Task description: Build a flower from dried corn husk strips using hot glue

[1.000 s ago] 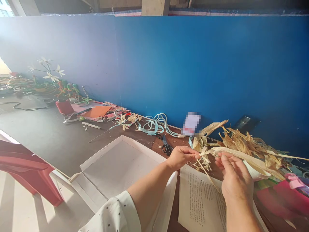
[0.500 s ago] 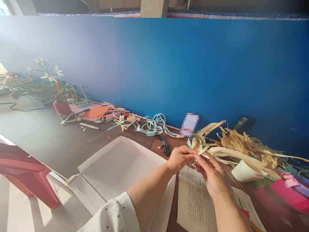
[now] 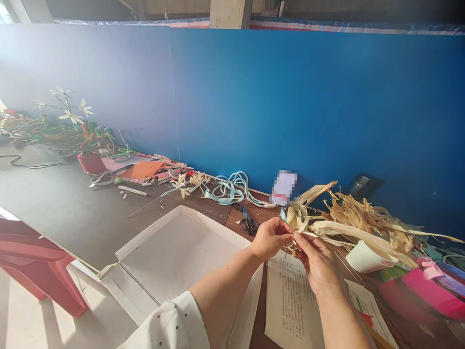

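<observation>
My left hand and my right hand meet above the table, fingertips pinched together. Between them is a small pale corn husk piece, mostly hidden by the fingers. Just behind my fingers lie pale corn husk strips, and a larger pile of dried corn husks spreads to the right. Black-handled scissors rest left of my left hand. Beneath my right hand is a printed sheet.
An open white cardboard box lid covers the table to the left. A pale cup tilts on its side beside a pink container. Light blue cord, husk flowers and orange paper line the blue partition.
The pale husk tips that stuck up above my fingers are now mostly out of sight. Both hands stay close together in nearly the same place; the view has shifted slightly.
</observation>
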### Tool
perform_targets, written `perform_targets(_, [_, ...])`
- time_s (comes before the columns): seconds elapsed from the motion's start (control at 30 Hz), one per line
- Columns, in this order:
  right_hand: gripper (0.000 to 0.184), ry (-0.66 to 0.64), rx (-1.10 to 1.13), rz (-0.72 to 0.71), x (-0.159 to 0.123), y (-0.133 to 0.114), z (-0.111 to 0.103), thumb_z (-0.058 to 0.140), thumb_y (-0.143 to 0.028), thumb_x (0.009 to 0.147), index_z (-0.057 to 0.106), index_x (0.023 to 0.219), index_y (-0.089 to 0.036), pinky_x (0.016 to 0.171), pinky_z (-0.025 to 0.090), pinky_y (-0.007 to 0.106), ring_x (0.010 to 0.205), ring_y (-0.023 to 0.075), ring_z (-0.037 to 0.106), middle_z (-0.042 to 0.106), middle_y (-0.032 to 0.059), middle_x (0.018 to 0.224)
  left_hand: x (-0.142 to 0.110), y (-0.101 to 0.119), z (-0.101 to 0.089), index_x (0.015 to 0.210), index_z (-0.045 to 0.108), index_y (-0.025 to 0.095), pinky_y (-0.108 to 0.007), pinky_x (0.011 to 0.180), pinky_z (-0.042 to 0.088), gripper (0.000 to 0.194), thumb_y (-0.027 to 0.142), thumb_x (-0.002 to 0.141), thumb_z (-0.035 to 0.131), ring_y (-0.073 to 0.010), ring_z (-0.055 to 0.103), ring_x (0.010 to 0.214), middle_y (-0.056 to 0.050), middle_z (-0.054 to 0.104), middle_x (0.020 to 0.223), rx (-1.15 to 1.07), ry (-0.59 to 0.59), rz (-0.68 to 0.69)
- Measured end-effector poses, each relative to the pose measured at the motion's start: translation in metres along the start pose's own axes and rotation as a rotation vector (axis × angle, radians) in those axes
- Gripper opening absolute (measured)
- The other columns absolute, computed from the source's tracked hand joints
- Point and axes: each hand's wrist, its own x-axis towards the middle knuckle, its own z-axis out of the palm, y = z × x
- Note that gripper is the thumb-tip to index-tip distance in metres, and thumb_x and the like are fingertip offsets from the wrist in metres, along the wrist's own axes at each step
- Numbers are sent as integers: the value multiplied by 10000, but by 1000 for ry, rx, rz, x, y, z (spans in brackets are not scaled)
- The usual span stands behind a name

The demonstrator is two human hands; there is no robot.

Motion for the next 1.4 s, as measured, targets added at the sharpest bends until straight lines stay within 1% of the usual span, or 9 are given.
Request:
perform_targets(0.1, [363, 25, -115, -80, 5, 8, -7, 745, -455, 633, 693, 908, -223, 510, 412, 252, 591, 136, 532, 667, 4, 783, -1, 10, -2, 851, 581, 115, -216, 607, 408, 448, 414, 584, 780, -80, 520, 629, -25, 584, 739, -39, -62, -65])
perform_targets(0.2, [386, 55, -307, -143, 10, 15, -13, 711, -505, 652, 686, 912, -222, 546, 433, 271, 582, 152, 539, 644, -1, 683, -1, 23, -4, 923, 625, 106, -212, 619, 393, 472, 429, 606, 758, -77, 511, 653, -45, 599, 806, -69, 7, -116])
perform_targets(0.33, [339, -6, -425, -214, 6, 12, -11, 664, -518, 690, 680, 853, -221, 587, 453, 289, 599, 172, 558, 631, 10, 652, -1, 30, -7, 838, 651, 97, -205, 569, 342, 440, 492, 650, 699, -55, 443, 585, -33, 580, 743, -60, 45, -133])
perform_targets(0.47, [268, -22, -544, -278, -2, 5, -6, 644, -475, 718, 683, 830, -235, 605, 443, 287, 618, 182, 568, 615, 0, 622, 0, 29, -7, 755, 627, 96, -207, 548, 318, 442, 495, 599, 736, -49, 423, 545, -18, 562, 669, -95, 15, -163])
perform_targets(0.63, [301, -12, -484, -295, -3, 4, 0, 669, -510, 691, 681, 803, -231, 586, 436, 277, 604, 171, 555, 617, -5, 618, 0, 28, -5, 684, 576, 111, -210, 544, 341, 444, 453, 507, 797, -60, 463, 530, 2, 553, 617, -132, 56, -143])
perform_targets(0.77, [383, 24, -383, -246, -3, 1, 4, 688, -562, 647, 695, 822, -221, 581, 450, 279, 603, 164, 562, 653, 8, 671, -1, 29, -3, 687, 567, 112, -214, 547, 361, 457, 463, 502, 795, -69, 494, 532, -6, 570, 622, -118, 80, -136])
perform_targets(0.97, [400, 69, -306, -122, -7, -5, 8, 721, -530, 629, 697, 861, -205, 579, 462, 271, 614, 156, 569, 651, 7, 674, -1, 28, -2, 643, 539, 117, -207, 549, 351, 438, 479, 548, 765, -56, 472, 523, -7, 569, 598, -49, 116, -120])
perform_targets(1.2, [407, 114, -244, -144, -6, -2, 9, 738, -525, 601, 703, 833, -193, 548, 465, 281, 575, 160, 578, 665, 13, 661, -1, 25, -2, 630, 519, 123, -205, 531, 344, 453, 497, 546, 760, -55, 462, 511, -8, 570, 589, -56, 117, -120])
perform_targets(1.4, [431, 166, -294, -186, -8, -3, 10, 723, -530, 613, 707, 859, -176, 546, 471, 278, 576, 167, 598, 670, 24, 651, -1, 23, 0, 634, 513, 123, -206, 527, 360, 451, 485, 549, 766, -64, 486, 506, 0, 550, 569, -82, 124, -100])
